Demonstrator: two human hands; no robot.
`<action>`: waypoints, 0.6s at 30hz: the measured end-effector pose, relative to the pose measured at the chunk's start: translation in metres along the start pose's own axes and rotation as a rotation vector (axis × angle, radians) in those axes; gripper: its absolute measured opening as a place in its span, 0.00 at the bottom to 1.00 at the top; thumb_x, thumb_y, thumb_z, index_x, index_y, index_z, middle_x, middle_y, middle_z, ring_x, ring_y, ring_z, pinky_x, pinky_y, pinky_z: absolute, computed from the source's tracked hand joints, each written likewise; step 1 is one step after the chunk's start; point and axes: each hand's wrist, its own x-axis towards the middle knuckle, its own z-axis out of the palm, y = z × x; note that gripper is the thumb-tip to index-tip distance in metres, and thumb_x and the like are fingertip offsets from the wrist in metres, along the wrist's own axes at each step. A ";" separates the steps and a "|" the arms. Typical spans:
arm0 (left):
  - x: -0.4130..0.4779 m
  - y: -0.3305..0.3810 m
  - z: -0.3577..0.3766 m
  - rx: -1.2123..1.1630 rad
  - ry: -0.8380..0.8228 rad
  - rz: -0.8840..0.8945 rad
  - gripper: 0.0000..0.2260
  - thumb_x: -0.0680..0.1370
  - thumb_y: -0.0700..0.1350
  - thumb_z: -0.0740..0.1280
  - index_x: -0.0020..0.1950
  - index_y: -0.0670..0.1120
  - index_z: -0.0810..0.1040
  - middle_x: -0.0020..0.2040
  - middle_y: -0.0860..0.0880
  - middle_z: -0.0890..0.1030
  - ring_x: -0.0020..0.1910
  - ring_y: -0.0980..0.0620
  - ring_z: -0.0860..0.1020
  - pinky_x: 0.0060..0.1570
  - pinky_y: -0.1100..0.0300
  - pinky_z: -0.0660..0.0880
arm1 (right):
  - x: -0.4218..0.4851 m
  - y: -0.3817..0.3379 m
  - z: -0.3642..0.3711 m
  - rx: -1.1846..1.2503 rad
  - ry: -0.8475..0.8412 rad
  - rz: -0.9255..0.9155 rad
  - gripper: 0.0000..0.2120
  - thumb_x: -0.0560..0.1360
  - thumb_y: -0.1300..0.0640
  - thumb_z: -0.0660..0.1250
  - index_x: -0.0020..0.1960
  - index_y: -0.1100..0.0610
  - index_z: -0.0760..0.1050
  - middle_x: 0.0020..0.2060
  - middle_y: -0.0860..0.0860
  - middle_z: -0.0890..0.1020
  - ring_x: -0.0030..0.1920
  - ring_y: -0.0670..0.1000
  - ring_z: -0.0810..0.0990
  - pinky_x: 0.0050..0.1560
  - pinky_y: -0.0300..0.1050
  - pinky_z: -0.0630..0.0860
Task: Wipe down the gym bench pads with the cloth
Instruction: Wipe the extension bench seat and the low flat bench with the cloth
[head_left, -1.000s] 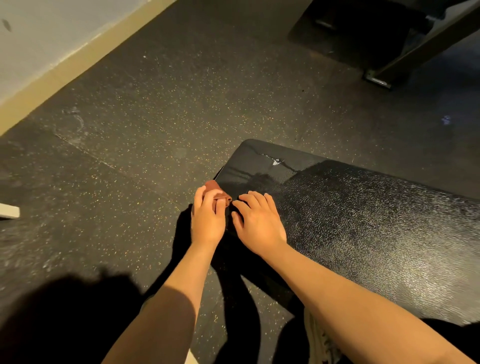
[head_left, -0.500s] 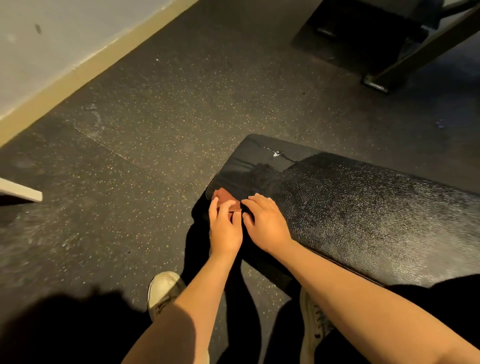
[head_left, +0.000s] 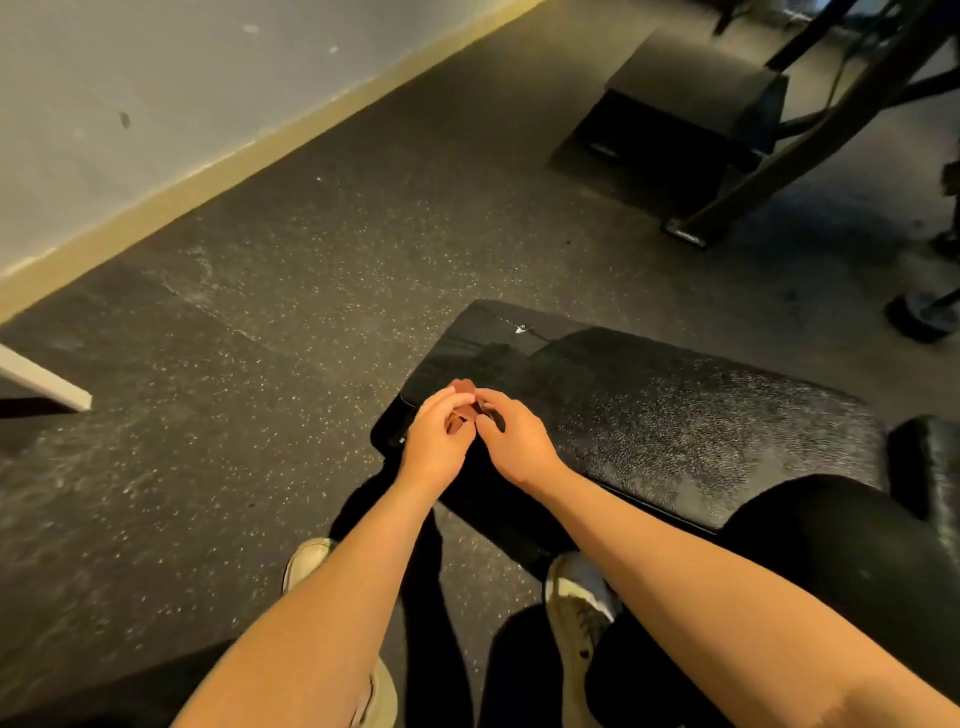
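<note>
Left hand (head_left: 434, 441) and right hand (head_left: 514, 441) are close together with fingertips meeting, both pinching the small reddish-brown bunched cloth (head_left: 461, 410) between them. The cloth is over the near corner at the end of the black textured vinyl bench pad (head_left: 675, 415). Can't tell if it touches the surface or hangs just above it.

This reads as regripping or refolding the cloth, not a wipe stroke. To do it well:
- Fold it into a flat pad with a clean face out, not a wad, so more cloth meets the vinyl.
- Put one hand flat on top with fingers spread and keep pressure firm and even.
- Use long overlapping strokes from this end toward the second black pad (head_left: 924, 467) at right.
- Cover the edges and rounded corners too.
- Go easy at the small white tear (head_left: 521, 329) near the far corner, since the cloth could snag.
- The black-clad leg (head_left: 831, 545) overlaps the near edge, so shift it to reach under there.

Can't tell how much is already wiped.
</note>
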 end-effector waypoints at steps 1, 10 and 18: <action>0.001 0.002 -0.001 -0.029 -0.017 0.007 0.18 0.79 0.34 0.66 0.63 0.53 0.79 0.72 0.52 0.72 0.68 0.59 0.73 0.62 0.73 0.70 | -0.001 -0.005 -0.004 0.037 0.006 0.002 0.18 0.82 0.59 0.60 0.71 0.50 0.73 0.60 0.43 0.79 0.57 0.41 0.75 0.52 0.27 0.67; 0.018 0.007 0.010 -0.105 -0.034 -0.031 0.15 0.84 0.43 0.61 0.70 0.50 0.77 0.74 0.55 0.71 0.69 0.59 0.72 0.63 0.67 0.72 | 0.027 0.014 -0.010 0.033 0.118 -0.061 0.15 0.77 0.66 0.64 0.57 0.52 0.84 0.46 0.44 0.86 0.48 0.40 0.82 0.47 0.30 0.74; 0.063 0.006 0.040 -0.198 0.005 -0.100 0.16 0.83 0.34 0.59 0.64 0.48 0.80 0.69 0.56 0.76 0.67 0.55 0.76 0.62 0.61 0.77 | 0.069 0.049 -0.009 -0.076 0.170 0.032 0.18 0.76 0.68 0.60 0.61 0.57 0.79 0.58 0.48 0.72 0.56 0.44 0.73 0.50 0.22 0.64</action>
